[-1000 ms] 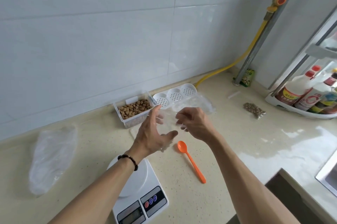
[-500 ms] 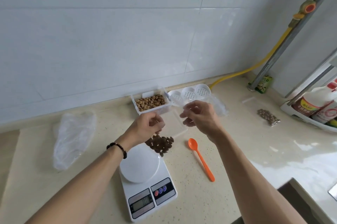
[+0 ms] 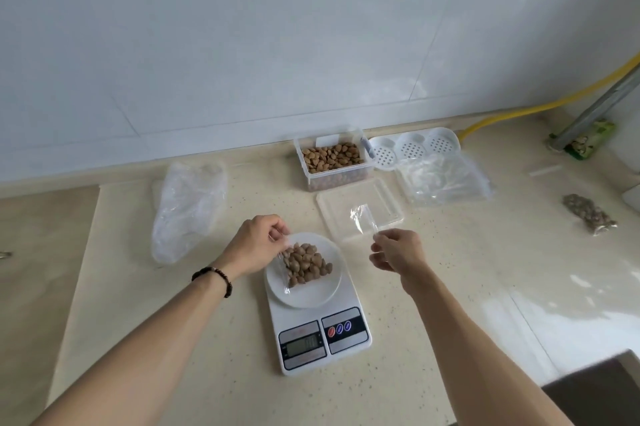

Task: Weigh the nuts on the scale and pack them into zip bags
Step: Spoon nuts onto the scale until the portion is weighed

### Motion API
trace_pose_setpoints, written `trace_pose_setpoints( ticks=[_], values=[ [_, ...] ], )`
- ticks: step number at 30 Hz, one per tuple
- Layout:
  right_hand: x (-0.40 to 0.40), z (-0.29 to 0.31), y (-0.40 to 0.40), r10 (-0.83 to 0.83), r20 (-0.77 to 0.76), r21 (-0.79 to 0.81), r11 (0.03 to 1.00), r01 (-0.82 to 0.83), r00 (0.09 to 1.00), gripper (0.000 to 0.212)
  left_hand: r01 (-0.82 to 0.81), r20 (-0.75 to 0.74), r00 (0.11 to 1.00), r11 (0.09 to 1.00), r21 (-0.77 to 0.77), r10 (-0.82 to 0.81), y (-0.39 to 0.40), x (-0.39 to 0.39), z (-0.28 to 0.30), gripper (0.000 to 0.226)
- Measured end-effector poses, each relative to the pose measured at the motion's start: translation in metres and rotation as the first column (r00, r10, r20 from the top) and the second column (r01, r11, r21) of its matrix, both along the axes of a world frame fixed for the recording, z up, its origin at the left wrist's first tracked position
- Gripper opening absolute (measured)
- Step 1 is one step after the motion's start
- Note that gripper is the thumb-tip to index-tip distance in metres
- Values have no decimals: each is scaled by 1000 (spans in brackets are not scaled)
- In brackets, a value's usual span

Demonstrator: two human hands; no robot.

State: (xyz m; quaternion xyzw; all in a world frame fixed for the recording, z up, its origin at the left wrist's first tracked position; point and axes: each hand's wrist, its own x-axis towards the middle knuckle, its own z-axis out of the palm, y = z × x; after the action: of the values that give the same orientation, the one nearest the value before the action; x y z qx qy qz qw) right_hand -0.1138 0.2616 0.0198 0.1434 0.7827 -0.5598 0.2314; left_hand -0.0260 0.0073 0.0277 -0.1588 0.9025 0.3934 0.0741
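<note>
Pinching clear nut-filled bag [image 3: 304,264] on round scale [image 3: 313,301]: left hand [image 3: 258,245] | right hand [image 3: 398,250] pinching crinkly film [image 3: 363,221]

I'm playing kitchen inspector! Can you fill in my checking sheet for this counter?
Surface: beige speckled counter, shiny patch at right.
Job's things: zip bag of nuts lying on the scale; open tub of nuts; its lid; empty zip bags; filled bag.
Clutter: plastic bag; white perforated tray.
Hands: left hand pinches the bag; right hand holds clear film.
Cables: yellow hose.
Surroundings: white tiled wall.
</note>
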Motion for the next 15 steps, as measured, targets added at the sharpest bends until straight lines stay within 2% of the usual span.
trace_pose_setpoints(
  ticks=[5, 10, 12, 15],
  values=[
    [-3, -13, -5, 103, -63, 233, 969, -85, 993, 12, -31, -57, 998, 991, -132, 24, 6, 4, -12, 20],
    [-3, -7, -5, 266, -90, 448, 872, -200, 960, 37, -59, -139, 990, 959, -276, 20, 12, 19, -19, 34],
    [3, -4, -2, 369, -197, 535, 817, -216, 908, 42, -87, -174, 984, 936, -340, 28, 18, 29, -15, 39],
    [25, 4, 1, 570, -368, 667, 712, -218, 734, 43, -76, -192, 981, 898, -434, -10, 34, 52, -11, 43]
  ],
)
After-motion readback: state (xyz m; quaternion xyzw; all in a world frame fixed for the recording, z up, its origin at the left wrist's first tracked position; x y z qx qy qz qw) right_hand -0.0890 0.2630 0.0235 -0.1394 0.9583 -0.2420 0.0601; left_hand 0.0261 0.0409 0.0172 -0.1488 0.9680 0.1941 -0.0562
